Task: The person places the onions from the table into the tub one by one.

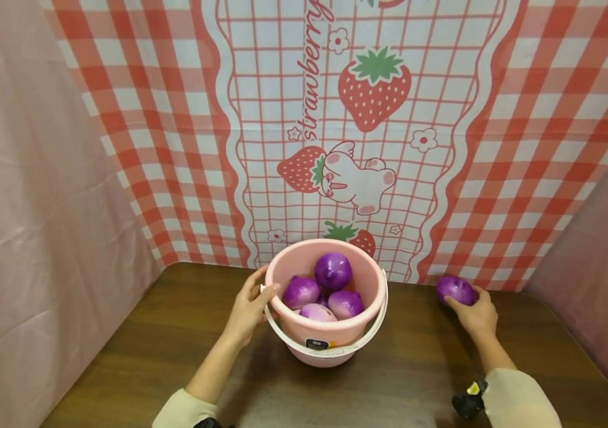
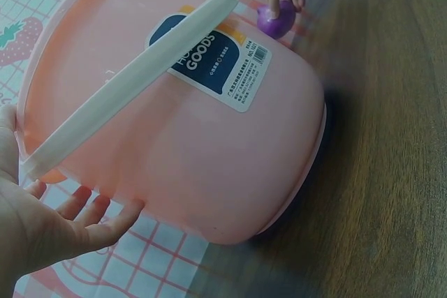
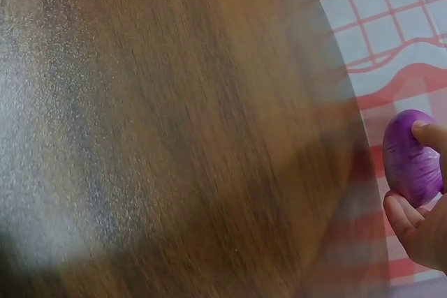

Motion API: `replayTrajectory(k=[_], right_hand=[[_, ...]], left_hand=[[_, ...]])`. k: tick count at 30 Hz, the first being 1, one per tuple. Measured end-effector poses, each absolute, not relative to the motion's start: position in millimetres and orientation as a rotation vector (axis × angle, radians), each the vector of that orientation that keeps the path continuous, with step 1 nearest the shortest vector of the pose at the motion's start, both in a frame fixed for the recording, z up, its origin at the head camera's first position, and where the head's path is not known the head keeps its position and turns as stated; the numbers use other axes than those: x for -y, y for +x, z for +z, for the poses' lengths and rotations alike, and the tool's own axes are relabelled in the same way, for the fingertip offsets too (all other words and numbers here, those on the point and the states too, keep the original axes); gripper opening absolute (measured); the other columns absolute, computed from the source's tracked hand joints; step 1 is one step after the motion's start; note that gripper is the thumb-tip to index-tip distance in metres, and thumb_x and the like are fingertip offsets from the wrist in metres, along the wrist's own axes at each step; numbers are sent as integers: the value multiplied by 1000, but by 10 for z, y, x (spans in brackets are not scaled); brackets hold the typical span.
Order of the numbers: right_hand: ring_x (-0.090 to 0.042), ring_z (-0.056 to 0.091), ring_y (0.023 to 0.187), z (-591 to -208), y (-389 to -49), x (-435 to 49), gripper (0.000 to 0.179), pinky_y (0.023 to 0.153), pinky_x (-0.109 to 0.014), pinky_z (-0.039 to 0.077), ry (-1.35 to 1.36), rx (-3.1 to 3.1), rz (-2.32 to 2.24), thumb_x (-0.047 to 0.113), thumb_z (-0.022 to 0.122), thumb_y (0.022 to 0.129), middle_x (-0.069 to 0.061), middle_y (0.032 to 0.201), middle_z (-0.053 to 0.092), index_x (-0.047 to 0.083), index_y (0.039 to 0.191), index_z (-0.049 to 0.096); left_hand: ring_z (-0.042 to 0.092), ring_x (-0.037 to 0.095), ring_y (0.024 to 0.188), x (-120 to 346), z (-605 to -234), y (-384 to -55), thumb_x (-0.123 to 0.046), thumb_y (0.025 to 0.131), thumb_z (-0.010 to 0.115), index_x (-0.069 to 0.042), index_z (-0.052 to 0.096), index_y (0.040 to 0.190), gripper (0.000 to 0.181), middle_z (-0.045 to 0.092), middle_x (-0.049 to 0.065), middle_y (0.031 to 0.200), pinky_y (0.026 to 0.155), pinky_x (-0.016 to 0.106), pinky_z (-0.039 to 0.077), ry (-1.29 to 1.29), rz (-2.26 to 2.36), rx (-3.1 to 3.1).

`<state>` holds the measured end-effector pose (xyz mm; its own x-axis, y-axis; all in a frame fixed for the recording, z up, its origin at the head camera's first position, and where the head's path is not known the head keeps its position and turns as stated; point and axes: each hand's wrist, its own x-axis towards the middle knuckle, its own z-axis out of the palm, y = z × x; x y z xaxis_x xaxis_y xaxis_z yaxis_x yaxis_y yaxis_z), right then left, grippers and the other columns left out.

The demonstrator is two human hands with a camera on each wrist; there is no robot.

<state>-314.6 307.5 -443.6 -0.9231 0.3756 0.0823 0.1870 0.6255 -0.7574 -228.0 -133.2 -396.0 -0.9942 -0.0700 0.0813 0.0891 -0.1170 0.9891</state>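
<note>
A pink plastic bucket [image 1: 295, 327] stands on the table, its white handle [image 1: 384, 312] lowered toward the front. Several glossy purple onions [image 1: 333, 271] lie inside it, one paler than the others. My left hand [image 1: 246, 310] holds the bucket at its left side, thumb at the rim. In the left wrist view, the fingertips of the left hand [image 2: 52, 232] touch the outer wall. Off to the right, near the table's back edge, my right hand [image 1: 479, 317] grips another purple onion [image 1: 454, 289]. The right wrist view shows thumb and fingers around that onion [image 3: 407, 162].
Dark wood-patterned tabletop [image 1: 400, 380] spreads around the bucket. Behind it hangs a red-and-white checked cloth [image 1: 175, 148] with strawberry prints. Pinkish curtains [image 1: 41, 238] flank the table on both sides. A label [image 2: 209, 61] is stuck on the bucket's front.
</note>
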Motion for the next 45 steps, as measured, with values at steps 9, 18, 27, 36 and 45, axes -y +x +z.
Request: replayTrajectory(k=[9, 18, 27, 36, 45], right_hand=[[-49, 34, 127, -4359, -3104, -3087, 81, 107, -60, 28, -442, 2614, 1178, 38, 65, 85, -36, 137, 36, -6, 142, 26], [-48, 39, 123, -4238, -3040, -3086, 81, 104, -60, 33, -399, 2607, 1173, 40, 63, 86, -36, 134, 39, -6, 141, 26], [-46, 40, 122, -4190, -2998, -3096, 81, 103, -60, 33, -368, 2604, 1157, 40, 64, 85, -34, 134, 40, -5, 141, 27], [-45, 40, 120, -4137, -2958, -3118, 83, 100, -60, 35, -364, 2608, 1154, 42, 63, 85, -34, 132, 40, -4, 142, 26], [-44, 41, 122, -4046, -2907, -3094, 83, 101, -59, 33, -348, 2592, 1164, 42, 66, 84, -33, 132, 43, -1, 143, 28]], left_hand=[[61, 10, 74, 1330, -3957, -2277, -18, 90, 60, -20, 39, 141, 55, 56, 20, 114, 61, 28, 58, -16, -2274, 2014], [61, 10, 74, 1327, -3953, -2272, -18, 90, 60, -20, 39, 141, 55, 55, 22, 117, 62, 28, 58, -15, -2277, 2011], [61, 10, 73, 1321, -3955, -2278, -18, 91, 59, -20, 39, 141, 55, 54, 24, 118, 61, 27, 58, -11, -2280, 2014], [61, 9, 74, 1309, -3937, -2272, -19, 91, 59, -20, 39, 141, 55, 52, 25, 121, 62, 27, 58, -8, -2277, 2016], [61, 9, 75, 1306, -3925, -2258, -19, 91, 59, -19, 38, 141, 55, 52, 26, 122, 63, 29, 59, -12, -2269, 2022]])
